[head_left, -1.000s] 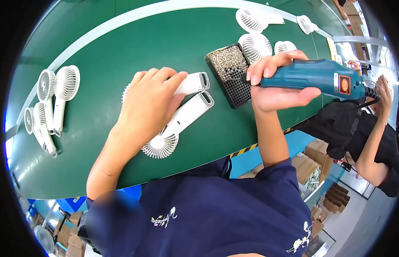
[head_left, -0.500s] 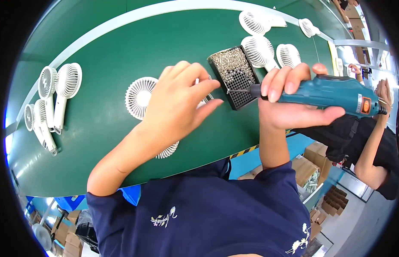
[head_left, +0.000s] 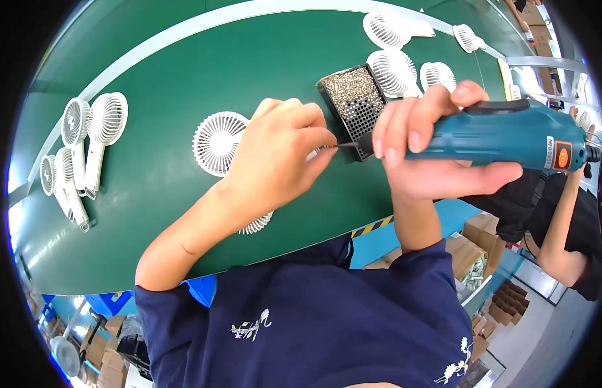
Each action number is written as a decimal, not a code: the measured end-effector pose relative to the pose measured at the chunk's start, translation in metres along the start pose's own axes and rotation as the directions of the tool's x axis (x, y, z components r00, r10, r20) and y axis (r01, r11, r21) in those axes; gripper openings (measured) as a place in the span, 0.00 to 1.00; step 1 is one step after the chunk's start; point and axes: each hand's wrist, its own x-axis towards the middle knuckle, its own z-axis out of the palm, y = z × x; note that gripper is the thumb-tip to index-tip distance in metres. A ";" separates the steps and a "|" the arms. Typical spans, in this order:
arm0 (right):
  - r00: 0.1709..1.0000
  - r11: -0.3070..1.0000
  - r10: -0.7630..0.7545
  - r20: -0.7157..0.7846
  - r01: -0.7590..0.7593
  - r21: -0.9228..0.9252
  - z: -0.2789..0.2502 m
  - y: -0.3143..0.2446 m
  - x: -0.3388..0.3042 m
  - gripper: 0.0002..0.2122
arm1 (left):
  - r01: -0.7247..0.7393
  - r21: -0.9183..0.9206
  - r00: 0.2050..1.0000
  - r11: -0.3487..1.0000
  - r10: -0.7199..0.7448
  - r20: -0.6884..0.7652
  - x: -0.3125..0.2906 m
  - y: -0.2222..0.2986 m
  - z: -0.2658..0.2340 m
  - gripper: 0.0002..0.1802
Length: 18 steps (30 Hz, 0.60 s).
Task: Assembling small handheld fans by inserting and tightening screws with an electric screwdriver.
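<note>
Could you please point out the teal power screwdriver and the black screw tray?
Teal power screwdriver [head_left: 501, 139], head view: middle of its body.
Black screw tray [head_left: 361, 121], head view: its perforated grid.

- Orange printed label [head_left: 563, 156] at the rear of the teal screwdriver [head_left: 495, 134].
- White printed strip [head_left: 550, 151] just beside it.
- Lettering [head_left: 241, 332] among flowers [head_left: 265, 317] on the navy shirt [head_left: 353, 310].
- Yellow-and-black stripes [head_left: 373, 227] along the tabletop [head_left: 146, 213] edge.
</note>
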 end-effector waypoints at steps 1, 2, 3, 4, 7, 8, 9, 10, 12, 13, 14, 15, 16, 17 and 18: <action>0.999 0.999 -0.037 0.028 0.037 -0.013 0.001 0.007 0.003 0.43 | 0.001 0.001 1.000 1.000 -0.001 0.000 -0.001 -0.003 -0.001 0.03; 0.996 0.997 -0.073 0.057 0.074 -0.024 0.004 0.014 0.005 0.44 | 0.004 0.039 1.000 0.999 -0.003 -0.028 -0.002 -0.008 -0.001 0.04; 0.995 0.995 -0.093 0.032 0.094 -0.044 0.007 0.019 0.004 0.45 | 0.009 0.078 0.998 0.997 -0.004 -0.057 -0.003 -0.010 -0.002 0.05; 0.995 0.995 -0.093 0.035 0.094 -0.043 0.007 0.025 0.004 0.45 | 0.008 0.079 0.998 0.997 -0.003 -0.060 -0.003 -0.010 -0.003 0.05; 0.984 0.977 -0.162 0.080 0.171 -0.125 0.007 0.038 0.001 0.46 | 0.035 0.094 0.999 0.995 -0.033 -0.020 -0.004 -0.011 -0.005 0.08; 0.984 0.978 -0.158 0.083 0.167 -0.121 0.008 0.039 0.000 0.46 | 0.038 0.091 0.999 0.995 -0.039 0.010 -0.004 -0.014 -0.004 0.08; 0.984 0.977 -0.152 0.090 0.163 -0.135 0.009 0.041 -0.001 0.45 | 0.041 0.087 0.998 0.995 -0.045 0.041 -0.005 -0.017 -0.003 0.09; 0.985 0.976 -0.146 0.096 0.159 -0.150 0.009 0.042 -0.003 0.45 | 0.048 0.087 0.998 0.995 -0.052 0.036 -0.004 -0.017 -0.004 0.09; 0.987 0.974 -0.135 0.090 0.149 -0.171 0.012 0.042 -0.005 0.45 | 0.074 0.092 0.994 0.993 -0.080 0.073 -0.003 -0.017 -0.007 0.09; 0.988 0.968 -0.131 0.079 0.144 -0.203 0.012 0.041 -0.007 0.45 | 0.075 0.089 0.994 0.993 -0.081 0.072 -0.004 -0.018 -0.006 0.09; 0.989 0.969 -0.128 0.079 0.142 -0.205 0.011 0.042 -0.008 0.45 | 0.072 0.090 0.994 0.993 -0.078 0.071 -0.004 -0.018 -0.006 0.09; 0.994 0.977 -0.095 0.062 0.105 -0.187 0.011 0.043 -0.009 0.45 | 0.069 0.093 0.995 0.993 -0.076 0.071 -0.005 -0.018 -0.005 0.09; 0.997 0.983 -0.061 0.046 0.068 -0.169 0.010 0.045 -0.011 0.45 | 0.070 0.091 0.995 0.993 -0.076 0.070 -0.005 -0.018 -0.005 0.09; 0.997 0.983 -0.060 0.046 0.067 -0.170 0.009 0.046 -0.012 0.45 | 0.061 0.082 0.995 0.995 -0.067 0.071 -0.005 -0.018 -0.005 0.09; 0.997 0.981 -0.065 0.047 0.072 -0.181 0.008 0.048 -0.013 0.45 | 0.052 0.073 0.996 0.996 -0.057 0.071 -0.005 -0.018 -0.005 0.08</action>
